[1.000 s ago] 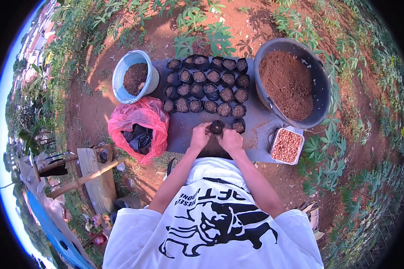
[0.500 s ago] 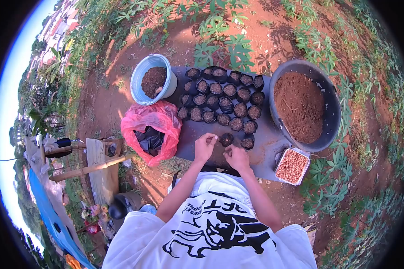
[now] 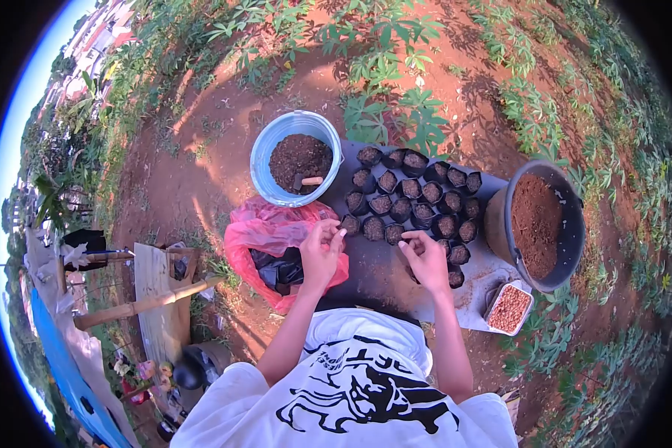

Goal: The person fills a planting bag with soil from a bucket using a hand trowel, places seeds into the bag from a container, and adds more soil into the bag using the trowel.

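My left hand [image 3: 322, 250] is raised over the right side of a pink plastic bag [image 3: 243, 243] that has black plastic bags [image 3: 276, 269] inside. Its fingers are curled but apart, with nothing visible between them. My right hand [image 3: 425, 257] hovers at the front of the rows of soil-filled black bags [image 3: 411, 188], its fingers bent and spread, holding nothing I can see. It partly hides the front bags. Behind my left hand stands a light blue bucket [image 3: 260, 160] with dark soil [image 3: 299, 158] and a small trowel with a light handle [image 3: 312, 181].
On the right of the grey table [image 3: 373, 276] is a large dark tub [image 3: 511, 216] of reddish-brown soil [image 3: 536, 224]. A white container of pinkish-brown seeds [image 3: 509, 308] sits at the front right corner. Bamboo and boards [image 3: 157, 299] stand at the left, with leafy plants around.
My hands have come away from the small black bag near the front and moved apart, the left one to the pink bag. The view has shifted left, so the table appears lower and rotated.
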`<move>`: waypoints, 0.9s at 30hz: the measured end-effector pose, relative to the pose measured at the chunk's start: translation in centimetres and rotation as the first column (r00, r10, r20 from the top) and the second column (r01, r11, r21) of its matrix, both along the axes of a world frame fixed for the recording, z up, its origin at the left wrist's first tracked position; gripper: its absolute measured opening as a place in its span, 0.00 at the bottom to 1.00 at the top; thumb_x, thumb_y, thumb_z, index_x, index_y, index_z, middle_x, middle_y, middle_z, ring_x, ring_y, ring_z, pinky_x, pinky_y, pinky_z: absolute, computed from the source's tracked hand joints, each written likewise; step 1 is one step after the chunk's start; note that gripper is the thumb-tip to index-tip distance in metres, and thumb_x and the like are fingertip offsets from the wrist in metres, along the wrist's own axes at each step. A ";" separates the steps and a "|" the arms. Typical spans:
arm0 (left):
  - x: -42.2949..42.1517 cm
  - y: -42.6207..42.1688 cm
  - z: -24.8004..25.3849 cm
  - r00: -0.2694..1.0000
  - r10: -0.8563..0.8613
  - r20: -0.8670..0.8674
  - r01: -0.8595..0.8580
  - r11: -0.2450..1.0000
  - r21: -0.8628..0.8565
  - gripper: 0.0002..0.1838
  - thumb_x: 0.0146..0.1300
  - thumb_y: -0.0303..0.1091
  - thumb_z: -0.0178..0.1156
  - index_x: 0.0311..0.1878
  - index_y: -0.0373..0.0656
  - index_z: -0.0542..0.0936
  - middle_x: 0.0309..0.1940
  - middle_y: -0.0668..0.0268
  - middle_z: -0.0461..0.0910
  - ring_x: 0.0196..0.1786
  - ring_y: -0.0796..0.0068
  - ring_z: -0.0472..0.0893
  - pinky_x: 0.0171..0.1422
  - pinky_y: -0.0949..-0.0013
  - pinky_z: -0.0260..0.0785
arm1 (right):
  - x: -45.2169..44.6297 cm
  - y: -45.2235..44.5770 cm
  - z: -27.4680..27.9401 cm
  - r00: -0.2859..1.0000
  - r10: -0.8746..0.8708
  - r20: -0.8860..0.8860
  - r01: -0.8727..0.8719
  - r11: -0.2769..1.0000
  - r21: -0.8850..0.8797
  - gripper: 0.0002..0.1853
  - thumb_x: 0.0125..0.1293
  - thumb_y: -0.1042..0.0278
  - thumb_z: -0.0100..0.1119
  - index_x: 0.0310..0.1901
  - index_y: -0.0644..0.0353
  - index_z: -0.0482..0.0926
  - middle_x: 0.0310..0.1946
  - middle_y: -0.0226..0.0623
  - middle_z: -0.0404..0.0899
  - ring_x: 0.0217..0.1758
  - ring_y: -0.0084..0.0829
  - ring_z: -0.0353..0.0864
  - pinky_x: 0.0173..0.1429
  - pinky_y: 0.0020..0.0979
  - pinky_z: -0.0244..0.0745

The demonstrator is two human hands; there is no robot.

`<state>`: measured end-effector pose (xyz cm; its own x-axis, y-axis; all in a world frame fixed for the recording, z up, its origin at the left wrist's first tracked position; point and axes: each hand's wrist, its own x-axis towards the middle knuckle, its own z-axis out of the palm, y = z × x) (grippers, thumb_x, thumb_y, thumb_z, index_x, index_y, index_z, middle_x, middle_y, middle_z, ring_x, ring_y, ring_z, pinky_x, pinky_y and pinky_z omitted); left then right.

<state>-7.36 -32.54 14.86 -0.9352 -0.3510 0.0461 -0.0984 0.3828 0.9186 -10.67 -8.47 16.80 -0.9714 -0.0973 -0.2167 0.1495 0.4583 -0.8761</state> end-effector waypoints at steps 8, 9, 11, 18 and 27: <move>-6.7 -18.1 1.2 0.992 0.120 -0.027 -0.123 0.970 -0.209 0.11 0.71 0.31 0.63 0.53 0.40 0.81 0.48 0.59 0.82 0.50 0.60 0.84 0.52 0.61 0.76 | -9.4 -21.3 2.0 0.847 0.356 -0.394 -0.196 0.899 0.391 0.14 0.70 0.66 0.65 0.54 0.61 0.82 0.46 0.45 0.83 0.48 0.46 0.86 0.51 0.45 0.83; -8.2 -19.9 -0.7 0.991 0.095 -0.097 -0.123 0.932 -0.342 0.16 0.69 0.32 0.64 0.58 0.42 0.79 0.53 0.56 0.78 0.55 0.53 0.80 0.61 0.56 0.73 | -10.7 -23.5 0.9 0.841 0.429 -0.330 -0.248 0.847 0.469 0.15 0.70 0.64 0.65 0.53 0.61 0.82 0.47 0.46 0.83 0.51 0.48 0.86 0.53 0.46 0.83; -11.1 -21.6 -2.7 0.984 0.174 -0.042 -0.175 0.890 -0.421 0.22 0.68 0.31 0.63 0.65 0.44 0.75 0.56 0.54 0.77 0.59 0.49 0.78 0.65 0.52 0.71 | -13.2 -26.5 -2.5 0.834 0.530 -0.156 -0.332 0.707 0.624 0.15 0.70 0.60 0.64 0.52 0.61 0.82 0.47 0.49 0.84 0.53 0.50 0.85 0.55 0.48 0.83; -16.6 -23.5 -8.5 0.976 0.131 0.173 -0.101 0.980 -0.173 0.35 0.69 0.24 0.57 0.78 0.41 0.60 0.63 0.46 0.74 0.65 0.40 0.76 0.68 0.47 0.70 | -16.2 -28.5 -7.8 0.807 0.540 0.238 -0.495 0.399 0.772 0.12 0.67 0.60 0.64 0.45 0.60 0.84 0.33 0.52 0.86 0.42 0.52 0.90 0.46 0.50 0.85; -16.5 -23.4 -8.3 0.989 0.115 0.090 -0.096 0.977 -0.192 0.36 0.68 0.18 0.53 0.79 0.42 0.59 0.60 0.46 0.75 0.60 0.41 0.78 0.63 0.47 0.72 | -23.9 -30.6 -1.2 0.804 0.570 -0.169 0.019 0.259 0.966 0.07 0.68 0.68 0.58 0.42 0.55 0.85 0.36 0.38 0.85 0.45 0.39 0.89 0.49 0.40 0.84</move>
<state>-23.84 -55.95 6.52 -0.8967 -0.4417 0.0283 -0.2350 0.5294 0.8152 -34.56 -39.02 15.64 -0.9119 -0.4095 0.0272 -0.3912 0.8873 0.2442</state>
